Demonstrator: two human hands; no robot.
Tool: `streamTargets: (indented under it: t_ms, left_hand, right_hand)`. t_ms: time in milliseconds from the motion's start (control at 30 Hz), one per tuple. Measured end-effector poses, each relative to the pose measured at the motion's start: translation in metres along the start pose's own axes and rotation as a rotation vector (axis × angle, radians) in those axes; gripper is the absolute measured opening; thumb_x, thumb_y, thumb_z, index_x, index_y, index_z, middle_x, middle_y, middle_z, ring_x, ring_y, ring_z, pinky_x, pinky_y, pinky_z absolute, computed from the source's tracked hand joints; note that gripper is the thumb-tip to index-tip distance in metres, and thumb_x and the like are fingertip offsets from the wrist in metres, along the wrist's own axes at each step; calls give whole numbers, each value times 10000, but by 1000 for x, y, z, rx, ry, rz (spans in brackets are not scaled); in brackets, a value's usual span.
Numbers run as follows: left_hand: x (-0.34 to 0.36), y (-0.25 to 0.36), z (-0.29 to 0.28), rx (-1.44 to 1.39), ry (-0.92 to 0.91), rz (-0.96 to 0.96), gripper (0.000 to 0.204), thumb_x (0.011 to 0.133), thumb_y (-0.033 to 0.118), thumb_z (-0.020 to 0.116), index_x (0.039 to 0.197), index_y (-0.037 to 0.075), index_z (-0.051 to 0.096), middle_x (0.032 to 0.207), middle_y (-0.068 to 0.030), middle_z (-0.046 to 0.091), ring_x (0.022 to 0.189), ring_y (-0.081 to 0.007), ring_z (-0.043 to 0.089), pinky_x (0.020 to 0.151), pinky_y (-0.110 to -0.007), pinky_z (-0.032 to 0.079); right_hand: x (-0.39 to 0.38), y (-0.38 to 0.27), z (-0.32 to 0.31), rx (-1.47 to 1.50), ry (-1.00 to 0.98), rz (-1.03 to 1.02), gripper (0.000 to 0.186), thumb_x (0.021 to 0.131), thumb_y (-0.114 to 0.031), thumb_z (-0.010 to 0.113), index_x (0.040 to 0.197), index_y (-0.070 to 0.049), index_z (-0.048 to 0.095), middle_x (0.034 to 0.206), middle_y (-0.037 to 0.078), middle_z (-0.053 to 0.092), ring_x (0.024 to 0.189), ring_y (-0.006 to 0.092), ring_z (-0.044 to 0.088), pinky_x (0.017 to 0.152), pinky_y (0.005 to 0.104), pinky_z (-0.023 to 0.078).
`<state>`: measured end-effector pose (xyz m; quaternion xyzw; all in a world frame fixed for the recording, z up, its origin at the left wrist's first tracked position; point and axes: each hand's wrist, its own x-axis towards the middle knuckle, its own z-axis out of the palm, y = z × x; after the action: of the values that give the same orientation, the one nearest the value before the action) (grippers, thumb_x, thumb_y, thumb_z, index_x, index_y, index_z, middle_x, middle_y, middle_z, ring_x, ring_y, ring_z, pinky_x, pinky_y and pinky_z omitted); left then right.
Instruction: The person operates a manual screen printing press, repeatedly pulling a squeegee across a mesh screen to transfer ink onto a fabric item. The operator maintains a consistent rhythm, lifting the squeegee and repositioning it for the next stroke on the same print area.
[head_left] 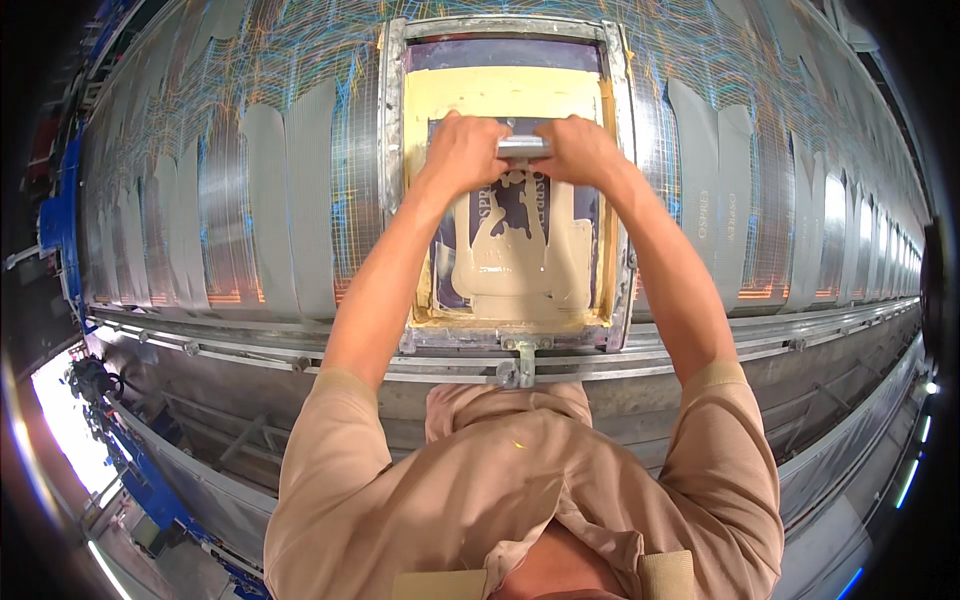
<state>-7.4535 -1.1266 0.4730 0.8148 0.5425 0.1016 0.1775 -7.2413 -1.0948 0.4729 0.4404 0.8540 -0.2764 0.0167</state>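
My left hand (464, 152) and my right hand (581, 152) are both closed round a squeegee (524, 147), one at each end. Only the middle of its silvery handle shows between them; the blade is mostly hidden by my hands. It stands over the far part of the dark printing area in a screen printing frame (394, 130). Yellow tape (505, 92) borders the dark mesh. Thick greyish-beige ink (515, 275) is pooled on the near side of the mesh, with uneven streaks reaching toward the squeegee. Some pale lettering shows through on the mesh.
The frame rests on a long table carrying grey fabric pieces (312, 190), some with small prints (718, 215) on the right. A metal rail (260, 352) runs along the near edge, with a clamp-like bracket (522, 362) at the frame. Blue machinery (150, 490) stands lower left.
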Motion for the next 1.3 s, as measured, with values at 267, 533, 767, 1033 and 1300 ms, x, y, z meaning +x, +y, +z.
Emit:
streamTargets:
  t_ms: [267,533,767,1033,1300]
  left_hand:
    - [-160,79,24,-4,7,12,321,616,117,850,917,137,743,878,-6,677,857,-219,646,830,-396,417]
    - [-174,92,25,27,20,-1,348,627,104,829,961,145,738,964,9,690,927,-224,634,854,-395,418]
    - [-185,91,22,-2,32,-23,331,634,81,801,954,142,740,959,6,691,974,-222,642,883,-394,430]
    - [-225,20,-28,-4,109,-57,310,659,68,773,958,145,747,957,3,708,939,-220,665,863,-394,442]
    - [-327,-140,-132,31,42,-83,220,688,117,797,902,128,750,921,0,723,910,-236,672,829,-402,438]
  right_hand:
    - [-141,-70,67,-6,-21,-83,412,786,-334,858,1078,-68,743,988,155,759,979,342,718,933,467,531]
    - [-144,42,58,100,881,527,409,926,-411,743,1126,-55,722,960,188,737,890,373,689,826,471,520]
    - [-146,75,73,637,651,639,345,1008,-330,659,1005,12,705,780,126,639,726,189,557,692,372,453]
    - [-94,13,87,621,721,585,309,1004,-314,663,977,-9,710,780,110,638,711,203,542,675,381,461]
    - [29,-209,150,750,929,508,309,953,-339,714,978,-31,708,865,207,721,768,339,679,733,429,519]
